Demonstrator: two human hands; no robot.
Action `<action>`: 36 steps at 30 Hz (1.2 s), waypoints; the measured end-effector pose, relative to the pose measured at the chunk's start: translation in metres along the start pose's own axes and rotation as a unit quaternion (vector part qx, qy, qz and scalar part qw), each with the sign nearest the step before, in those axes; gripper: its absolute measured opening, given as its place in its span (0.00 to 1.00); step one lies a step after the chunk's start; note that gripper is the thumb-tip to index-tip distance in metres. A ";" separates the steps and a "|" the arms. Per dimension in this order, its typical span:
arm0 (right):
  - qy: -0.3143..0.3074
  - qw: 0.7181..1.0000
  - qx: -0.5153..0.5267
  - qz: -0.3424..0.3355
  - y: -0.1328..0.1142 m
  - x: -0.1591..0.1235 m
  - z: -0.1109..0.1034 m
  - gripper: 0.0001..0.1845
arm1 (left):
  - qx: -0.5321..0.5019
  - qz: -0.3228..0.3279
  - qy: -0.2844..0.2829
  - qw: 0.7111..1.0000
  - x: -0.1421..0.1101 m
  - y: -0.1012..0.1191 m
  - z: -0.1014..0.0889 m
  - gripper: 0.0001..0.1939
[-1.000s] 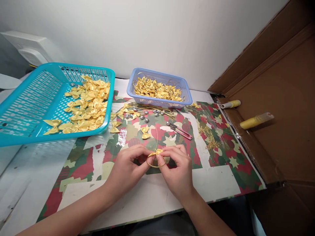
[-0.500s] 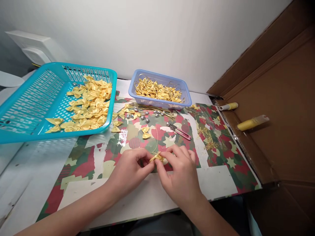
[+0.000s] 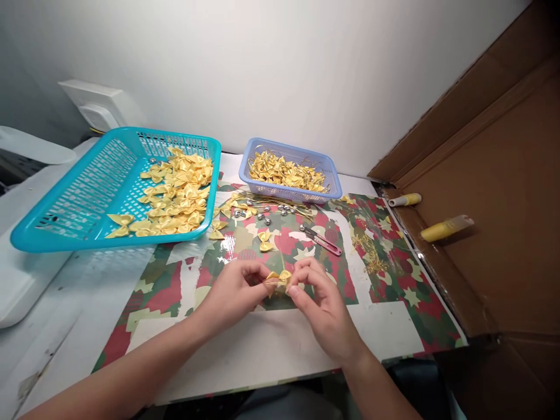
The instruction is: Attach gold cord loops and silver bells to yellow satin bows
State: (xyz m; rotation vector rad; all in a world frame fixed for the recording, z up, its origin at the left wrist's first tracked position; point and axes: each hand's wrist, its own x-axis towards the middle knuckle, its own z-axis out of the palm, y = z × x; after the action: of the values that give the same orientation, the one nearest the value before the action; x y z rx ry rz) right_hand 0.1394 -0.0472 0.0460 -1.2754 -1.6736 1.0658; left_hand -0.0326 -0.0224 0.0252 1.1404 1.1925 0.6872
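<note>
My left hand (image 3: 234, 291) and my right hand (image 3: 317, 303) meet over the patterned sheet (image 3: 394, 291), both pinching one small yellow satin bow (image 3: 280, 276) with a thin gold cord between the fingertips. A second loose bow (image 3: 265, 240) lies on the sheet just beyond them. Small pink-handled snips (image 3: 321, 240) lie a little to the right of that bow. Several silver bells (image 3: 262, 216) and gold cords are scattered in front of the small basket.
A turquoise basket (image 3: 79, 192) at the left holds a pile of yellow bows (image 3: 175, 189). A smaller lavender basket (image 3: 291, 172) at the back holds bows with cords. Two yellow-tipped tubes (image 3: 444, 227) lie on the brown cardboard (image 3: 503, 192) at right.
The open gold cord loop seen a second ago has been drawn in tight to the bow. My hands stay together, and the view has shifted, showing more of the left side.
</note>
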 end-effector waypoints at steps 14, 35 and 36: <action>0.018 0.962 0.243 -0.121 -0.003 -0.006 -0.026 0.07 | -0.033 0.016 0.051 0.998 0.010 0.006 -0.007 0.09; 0.070 0.931 0.358 -0.030 -0.023 -0.037 -0.041 0.08 | -0.073 0.065 0.053 0.994 0.002 0.010 -0.004 0.12; 0.064 0.930 0.363 -0.021 -0.025 -0.039 -0.041 0.08 | -0.066 0.071 0.061 0.993 0.001 0.010 -0.004 0.12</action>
State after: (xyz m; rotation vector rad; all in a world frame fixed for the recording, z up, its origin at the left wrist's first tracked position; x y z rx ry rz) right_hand 0.1765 -0.0822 0.0809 -0.7900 -1.0363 1.3663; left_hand -0.0343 -0.0170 0.0341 1.0915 1.1564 0.9428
